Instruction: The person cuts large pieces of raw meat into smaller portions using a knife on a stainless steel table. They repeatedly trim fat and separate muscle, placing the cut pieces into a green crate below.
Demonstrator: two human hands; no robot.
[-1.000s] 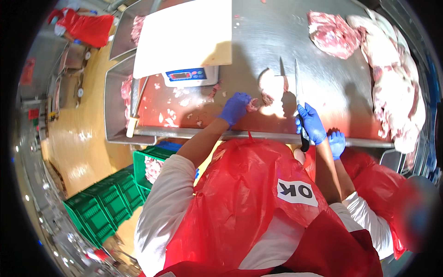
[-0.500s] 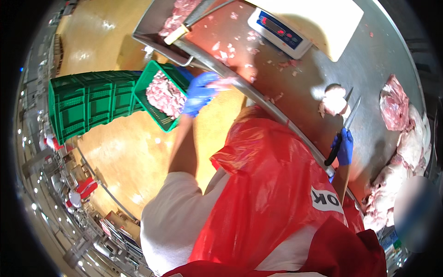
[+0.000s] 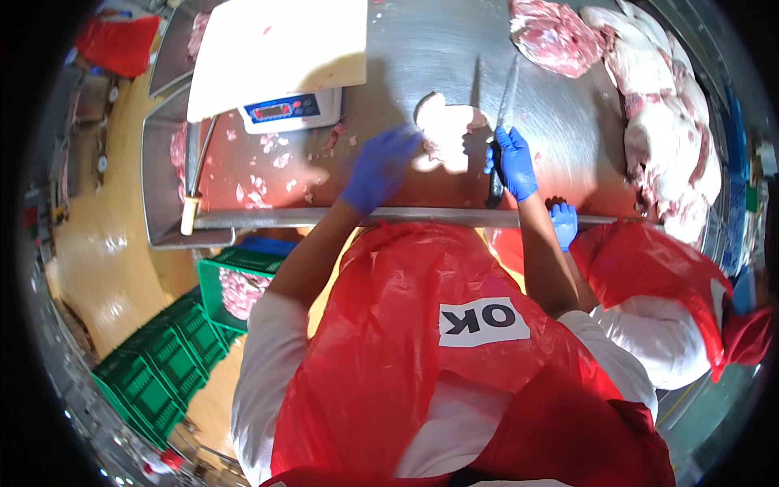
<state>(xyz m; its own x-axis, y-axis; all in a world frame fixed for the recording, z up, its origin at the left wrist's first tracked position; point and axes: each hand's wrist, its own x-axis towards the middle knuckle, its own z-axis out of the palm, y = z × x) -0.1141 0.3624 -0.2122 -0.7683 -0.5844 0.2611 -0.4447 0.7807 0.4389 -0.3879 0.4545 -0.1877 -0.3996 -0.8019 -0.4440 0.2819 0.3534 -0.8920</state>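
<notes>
My right hand, in a blue glove, grips the black handle of a knife. Its long blade points away from me over the steel table. A pale piece of meat lies brightly lit on the table, left of the knife. Beside its left edge is my left hand, also gloved in blue. That hand is blurred by motion, with its fingers stretched toward the meat and nothing visible in them. Whether the fingertips touch the meat I cannot tell.
Left of my hands are a scale, a white board and a sharpening steel. Large meat cuts line the right side. A green crate of trimmings stands below the table's left. A co-worker's gloved hand is at the near edge.
My left hand has moved from the green crate back over the table, to beside the pale meat. The view has turned toward the table. My right hand keeps the knife.
</notes>
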